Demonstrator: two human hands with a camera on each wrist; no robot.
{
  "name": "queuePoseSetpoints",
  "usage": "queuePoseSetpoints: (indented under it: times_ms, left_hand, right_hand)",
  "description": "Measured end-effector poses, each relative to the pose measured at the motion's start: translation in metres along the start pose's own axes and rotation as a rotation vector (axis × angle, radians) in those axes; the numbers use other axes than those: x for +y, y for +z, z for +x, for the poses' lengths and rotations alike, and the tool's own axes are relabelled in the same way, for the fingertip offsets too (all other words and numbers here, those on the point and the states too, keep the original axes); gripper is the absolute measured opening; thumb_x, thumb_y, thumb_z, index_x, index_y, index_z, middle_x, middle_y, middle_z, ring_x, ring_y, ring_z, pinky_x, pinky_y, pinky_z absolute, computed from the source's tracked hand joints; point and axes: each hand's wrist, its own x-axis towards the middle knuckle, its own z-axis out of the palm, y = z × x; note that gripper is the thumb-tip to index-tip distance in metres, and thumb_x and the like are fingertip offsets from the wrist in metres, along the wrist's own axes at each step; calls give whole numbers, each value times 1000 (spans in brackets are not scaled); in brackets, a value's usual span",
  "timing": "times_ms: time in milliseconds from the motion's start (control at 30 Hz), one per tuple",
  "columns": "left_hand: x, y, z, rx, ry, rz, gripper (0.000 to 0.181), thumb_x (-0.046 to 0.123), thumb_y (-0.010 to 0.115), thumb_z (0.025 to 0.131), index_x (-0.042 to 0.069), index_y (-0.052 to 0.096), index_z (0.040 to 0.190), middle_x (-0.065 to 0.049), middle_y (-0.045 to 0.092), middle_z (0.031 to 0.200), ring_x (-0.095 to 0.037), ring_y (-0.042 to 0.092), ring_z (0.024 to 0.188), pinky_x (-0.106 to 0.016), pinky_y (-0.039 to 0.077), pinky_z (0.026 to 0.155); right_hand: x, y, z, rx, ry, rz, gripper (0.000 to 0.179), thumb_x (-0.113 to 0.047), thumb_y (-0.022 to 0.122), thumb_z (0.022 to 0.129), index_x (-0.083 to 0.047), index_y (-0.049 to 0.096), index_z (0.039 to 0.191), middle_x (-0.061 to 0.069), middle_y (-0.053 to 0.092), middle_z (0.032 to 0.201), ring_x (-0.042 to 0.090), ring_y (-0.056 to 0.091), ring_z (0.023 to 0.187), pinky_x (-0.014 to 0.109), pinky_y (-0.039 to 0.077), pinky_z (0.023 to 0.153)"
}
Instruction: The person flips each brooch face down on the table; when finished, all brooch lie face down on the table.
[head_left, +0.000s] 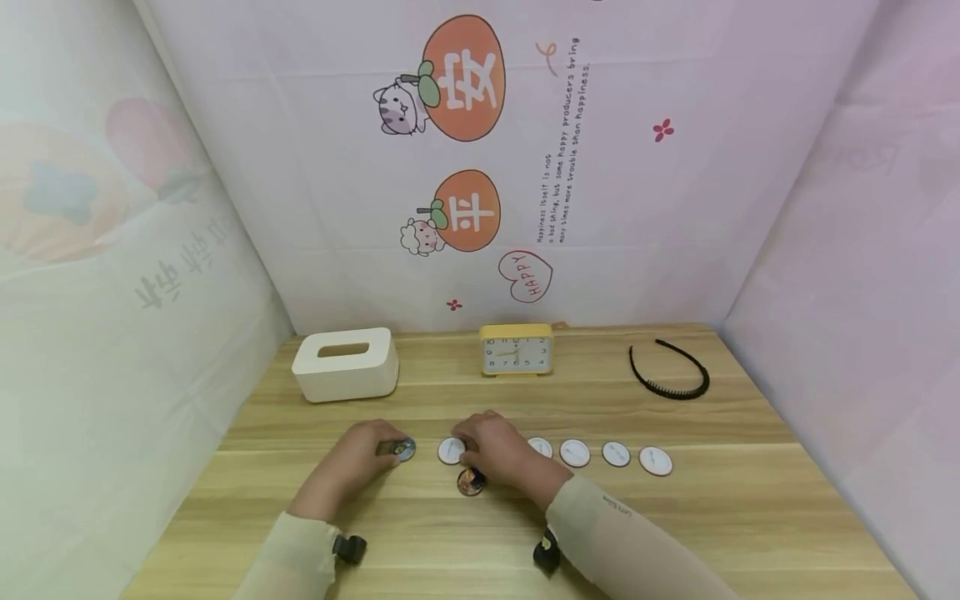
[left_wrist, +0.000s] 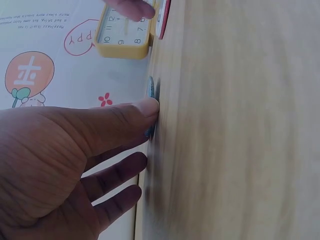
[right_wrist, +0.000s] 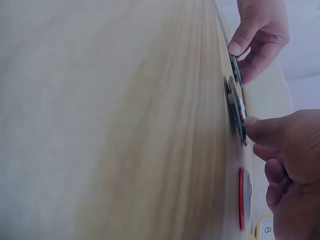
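Note:
My left hand (head_left: pixel 362 457) pinches a round pin badge (head_left: pixel 406 450) with a bluish picture face, near the left of the row; its thumb lies on the badge's rim (left_wrist: pixel 151 87) in the left wrist view. To the right of it, my right hand (head_left: pixel 498 450) pinches the right edge of a white-backed pin badge (head_left: pixel 450 451) between thumb and index finger. Just below that thumb lies a dark badge (head_left: pixel 470 482) with an orange picture. From the right wrist view, the two badges near the right thumb overlap, seen edge-on.
Several white-backed badges (head_left: pixel 574 453) continue the row rightward, the nearest partly behind my right hand. Behind stand a white tissue box (head_left: pixel 348 375) and a yellow alarm clock (head_left: pixel 517 350). A black headband (head_left: pixel 678 392) lies at the back right of the wooden table (head_left: pixel 450 550).

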Motion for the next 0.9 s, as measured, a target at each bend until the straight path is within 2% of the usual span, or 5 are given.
queuePoseSetpoints:
  times_ms: [133, 267, 533, 700, 900]
  left_hand:
    - [-1, 1, 2, 0, -5, 1, 34, 9, 83, 94, 11, 80, 128, -13, 75, 136, -40, 66, 133, -61, 46, 120]
    - [-1, 1, 1, 3, -16, -17, 33, 9, 83, 94, 13, 80, 127, -14, 74, 139, -41, 64, 137, -62, 45, 122]
    - [1, 3, 0, 18, -17, -45, 26, 8, 84, 93, 16, 82, 117, -8, 78, 131, -38, 67, 133, -61, 48, 120]
    - [1, 4, 1, 20, -7, -56, 21, 8, 84, 94, 17, 83, 112, -2, 80, 123, -33, 70, 128, -58, 51, 117]
    - [-2, 2, 1, 19, 29, -41, 18, 8, 83, 95, 19, 83, 109, 0, 81, 120, -32, 72, 125, -58, 53, 114]
  right_hand:
    - [-8, 2, 5, 4, 4, 24, 37, -17, 83, 98, -9, 76, 134, 4, 78, 133, 21, 68, 120, 37, 58, 105]
    - [-19, 9, 14, -13, 2, 15, 34, -18, 80, 100, -12, 77, 134, -1, 77, 134, 18, 67, 121, 31, 58, 106]
    - [-37, 22, 33, -57, -91, -111, 35, -24, 82, 100, -15, 78, 134, -7, 79, 132, 12, 68, 113, 24, 56, 101]
    - [-42, 27, 38, -81, -117, -114, 32, -22, 78, 103, -14, 79, 134, -7, 79, 132, 11, 70, 117, 25, 56, 104]
    - [-46, 27, 40, -78, -116, -124, 32, -23, 78, 103, -14, 79, 134, -6, 79, 131, 12, 71, 121, 27, 55, 107]
